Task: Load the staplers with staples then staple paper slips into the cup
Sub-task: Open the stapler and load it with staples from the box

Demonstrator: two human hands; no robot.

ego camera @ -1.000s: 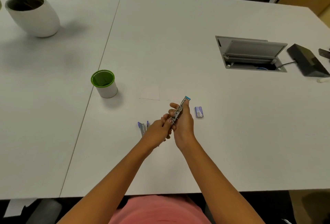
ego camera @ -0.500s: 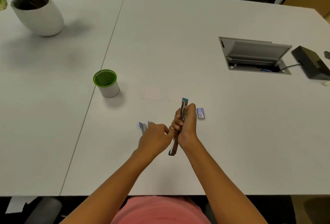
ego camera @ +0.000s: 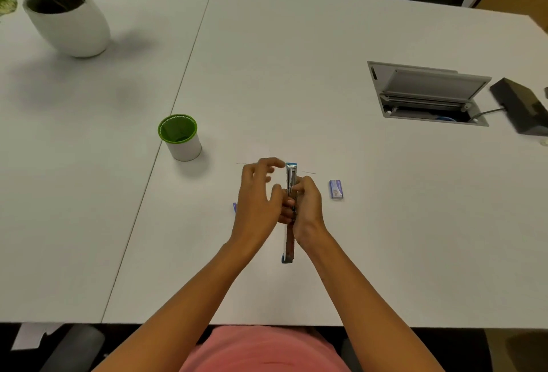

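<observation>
One slim metal stapler (ego camera: 291,174) is gripped by the right hand (ego camera: 310,208).

bare table (ego camera: 296,75) beyond, cup (ego camera: 180,137) left, staple box (ego camera: 336,189) right

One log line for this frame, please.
step: loading stapler | right hand: grips opened-out stapler | left hand: fingers spread beside it, blurred | staple box: lying right of hands | cup: upright, left of hands

Opened stapler (ego camera: 290,182) in right hand (ego camera: 308,208)
</observation>
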